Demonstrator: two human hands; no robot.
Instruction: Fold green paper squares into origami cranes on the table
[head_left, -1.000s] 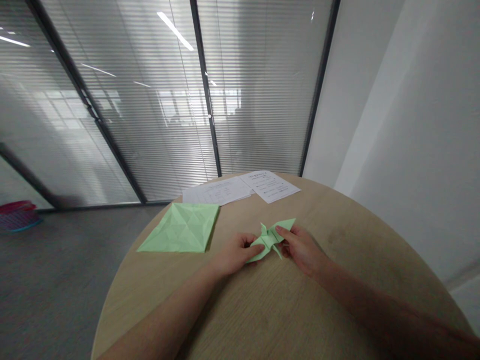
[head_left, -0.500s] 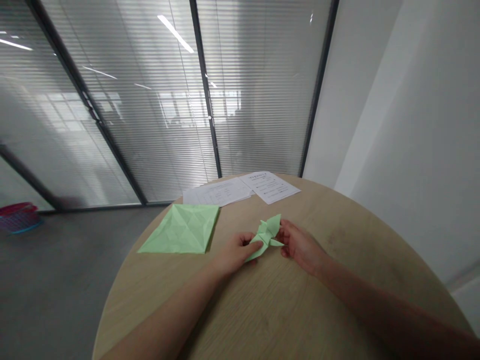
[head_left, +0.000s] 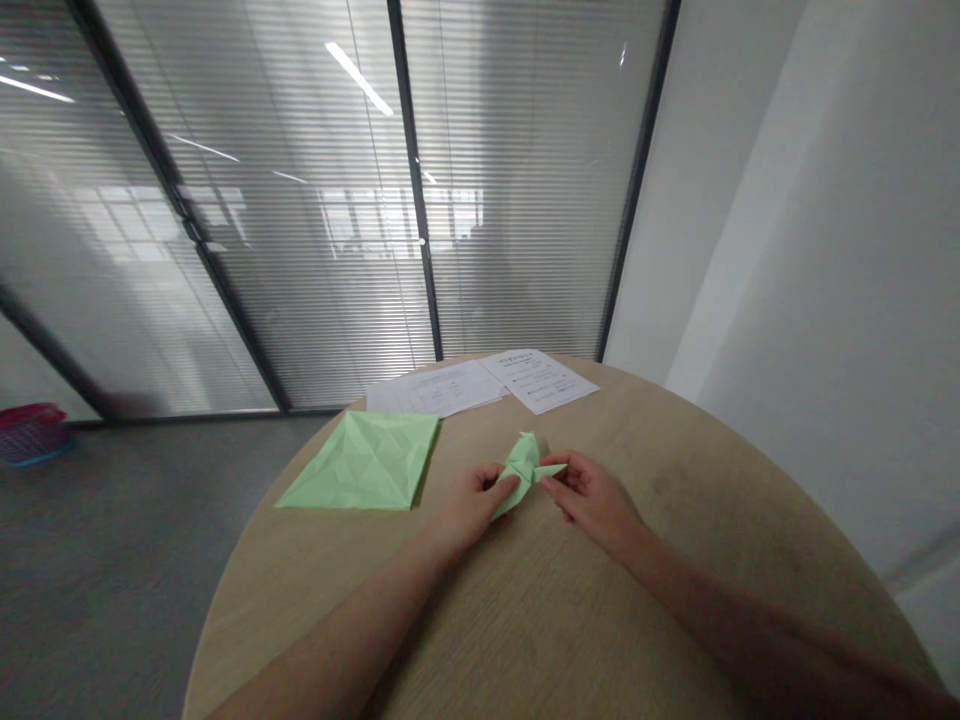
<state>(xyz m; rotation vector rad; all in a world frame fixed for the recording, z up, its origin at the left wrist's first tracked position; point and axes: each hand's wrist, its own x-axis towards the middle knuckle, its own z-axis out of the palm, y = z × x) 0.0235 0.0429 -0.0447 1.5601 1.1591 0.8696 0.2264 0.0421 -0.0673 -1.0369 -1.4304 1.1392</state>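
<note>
A small folded green paper figure (head_left: 523, 465) sits just above the round wooden table (head_left: 675, 560), held between both hands. My left hand (head_left: 474, 505) pinches its lower left end between thumb and fingers. My right hand (head_left: 592, 495) pinches the pointed flap on its right side. The figure's top points up and away from me.
A creased square sheet of green paper (head_left: 361, 462) lies flat on the table to the left. Two white printed sheets (head_left: 487, 382) lie at the far edge. Glass partitions with blinds stand behind; a white wall runs along the right. A pink basket (head_left: 28, 432) sits on the floor far left.
The figure's right wing, stretched out to the right a second ago, has been folded in. Both hands have drawn a little closer together around the paper.
</note>
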